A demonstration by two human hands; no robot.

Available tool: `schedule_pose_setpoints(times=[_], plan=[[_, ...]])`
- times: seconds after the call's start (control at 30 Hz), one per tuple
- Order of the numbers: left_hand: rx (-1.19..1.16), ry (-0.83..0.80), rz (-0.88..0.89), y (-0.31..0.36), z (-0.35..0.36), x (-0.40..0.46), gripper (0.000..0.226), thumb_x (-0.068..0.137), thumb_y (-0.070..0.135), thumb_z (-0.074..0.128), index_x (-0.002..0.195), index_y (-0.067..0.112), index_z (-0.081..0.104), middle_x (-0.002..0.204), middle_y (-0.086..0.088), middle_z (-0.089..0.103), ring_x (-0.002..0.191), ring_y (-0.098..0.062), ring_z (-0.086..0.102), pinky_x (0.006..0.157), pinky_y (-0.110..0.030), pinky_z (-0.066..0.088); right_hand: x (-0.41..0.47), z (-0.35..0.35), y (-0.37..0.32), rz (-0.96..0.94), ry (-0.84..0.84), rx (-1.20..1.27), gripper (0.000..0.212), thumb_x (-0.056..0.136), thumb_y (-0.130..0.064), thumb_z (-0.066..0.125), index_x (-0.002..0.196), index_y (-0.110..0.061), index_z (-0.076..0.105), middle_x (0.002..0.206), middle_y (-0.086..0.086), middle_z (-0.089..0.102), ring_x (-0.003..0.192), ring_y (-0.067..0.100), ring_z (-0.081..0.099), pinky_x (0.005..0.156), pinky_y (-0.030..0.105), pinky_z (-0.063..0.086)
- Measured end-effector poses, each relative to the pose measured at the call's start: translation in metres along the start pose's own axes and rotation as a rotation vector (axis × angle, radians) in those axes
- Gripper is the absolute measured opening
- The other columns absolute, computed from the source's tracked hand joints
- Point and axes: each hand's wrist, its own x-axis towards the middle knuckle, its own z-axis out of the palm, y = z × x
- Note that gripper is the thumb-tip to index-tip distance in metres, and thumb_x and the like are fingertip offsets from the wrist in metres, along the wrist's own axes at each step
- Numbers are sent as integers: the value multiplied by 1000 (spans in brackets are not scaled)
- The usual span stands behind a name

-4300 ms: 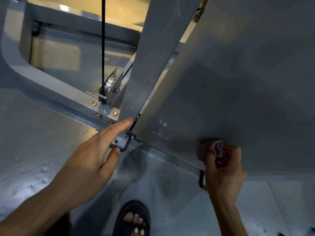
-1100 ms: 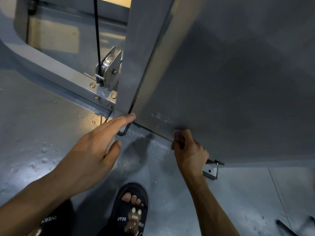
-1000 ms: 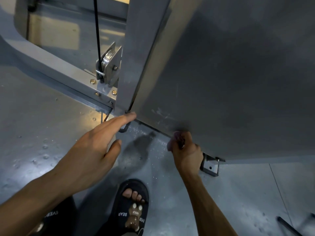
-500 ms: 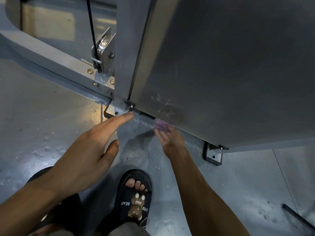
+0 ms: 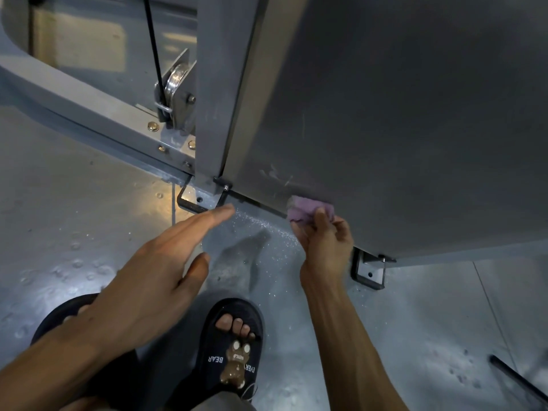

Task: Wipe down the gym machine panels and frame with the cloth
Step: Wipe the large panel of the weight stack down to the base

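Note:
A large grey panel (image 5: 400, 129) of the gym machine fills the upper right, bolted beside a grey upright post (image 5: 219, 84). My right hand (image 5: 323, 241) grips a bunched purple cloth (image 5: 302, 210) and presses it against the panel's bottom edge. My left hand (image 5: 154, 280) hovers with straight fingers, its fingertips just short of the black bracket (image 5: 192, 203) at the foot of the post, holding nothing.
A grey frame rail (image 5: 89, 111) runs across the upper left, with a pulley (image 5: 176, 84) and a black cable (image 5: 152, 46). A second bracket (image 5: 369, 272) anchors the panel's right corner. My feet in dark sandals (image 5: 234, 348) stand on the grey floor. A dark bar (image 5: 519, 379) lies lower right.
My right hand with the cloth has slid along the panel's bottom edge, first leftward, then slightly back right. My left hand has drawn a little away from the post's foot.

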Motion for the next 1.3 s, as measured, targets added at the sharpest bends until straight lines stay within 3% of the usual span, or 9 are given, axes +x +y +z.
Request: schedule_pose_setpoints(times=[0.17,0.3,0.43,0.57,0.77,0.93,1.07,1.2,1.3], plan=[[-9,-2,0,-1,0,0,75,100,10,56,156,51,29,153,42,32,136,25,28,104,4,20,26,9,31,221,74,-118,10,97,-1,63,103,7,66,98,24,74,76,27,77,59,33,63],[-5,-4,-6,-1,1,1,74,100,9,57,155,51,30,154,41,33,136,25,30,105,4,21,28,16,29,338,-38,-89,23,98,2,53,106,14,71,97,26,76,84,28,76,73,35,65],[-19,6,-8,-2,0,2,73,100,11,56,154,53,31,152,44,32,134,26,30,102,5,21,1,17,2,198,-124,-49,28,104,-4,48,106,11,72,100,20,77,94,27,77,76,30,63],[-10,-3,-13,-3,0,5,74,100,11,55,154,55,29,153,43,31,135,26,29,103,5,21,-17,14,-35,31,-99,75,6,101,-7,62,98,-2,61,73,13,70,70,21,71,69,31,62],[-19,6,-16,-1,-2,8,74,100,11,55,153,55,30,152,43,34,134,26,30,102,5,21,-10,17,-11,151,-15,4,21,100,-1,59,81,0,67,70,8,74,67,19,75,61,26,61],[-29,4,-35,-4,-3,9,75,100,10,56,153,57,31,151,46,32,134,26,30,102,6,21,8,22,13,308,-10,-35,25,96,4,50,102,15,72,96,24,77,94,32,76,66,27,62],[-43,16,-38,-4,-5,12,75,100,11,56,152,59,31,148,49,32,133,27,30,100,7,22,-9,26,-12,223,-21,41,12,98,2,58,99,11,66,88,21,74,72,25,74,62,29,62],[-47,10,-45,-2,-8,15,73,101,13,55,152,59,30,150,47,32,134,27,29,98,6,25,-37,22,-59,1,-124,85,15,101,-2,57,91,-1,67,82,12,77,78,23,76,71,31,63],[-52,13,-36,-1,-10,16,72,101,11,55,152,57,32,150,45,34,134,26,31,98,6,25,-35,22,-57,-24,-72,75,4,99,-3,61,101,0,63,79,14,75,76,25,75,70,33,63]])
